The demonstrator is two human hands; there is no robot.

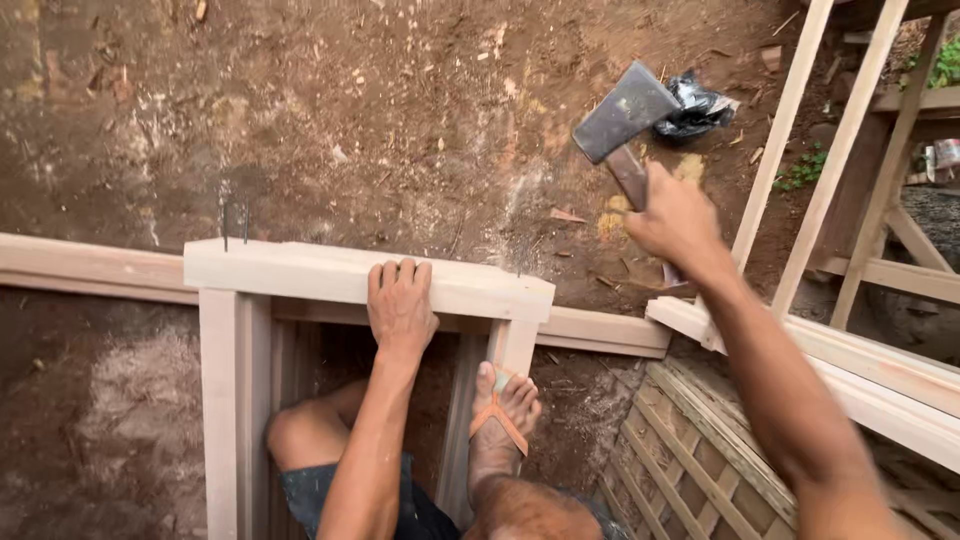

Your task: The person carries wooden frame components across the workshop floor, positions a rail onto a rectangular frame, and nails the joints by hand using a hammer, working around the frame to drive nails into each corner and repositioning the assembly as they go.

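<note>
Over bare reddish dirt [380, 110] strewn with wood chips, a pale wooden frame [225, 400] stands with its top rail [300, 272] running across the middle of the view. On that rail the left hand [400, 305] lies palm down, fingers curled over the far edge, pressing on the wood and holding nothing else. Two thin nails [234, 222] stick up from the rail near its left end, well apart from that hand.

Up and to the right, the right hand [678, 222] is closed tight round the handle of a hatchet [622, 122], raised in the air above the ground, its dark steel head (blunt side and blade both visible) tilted toward the upper left. Just beyond the head lies a crumpled black plastic bag [700, 105] on the dirt.

Below the rail, a bare foot in an orange-strapped sandal [500, 415] presses against the frame's right upright [512, 345]. A long plank [90, 265] runs behind the frame, and slanting pale battens [790, 120] with a lattice panel [690, 450] fill the right side.
</note>
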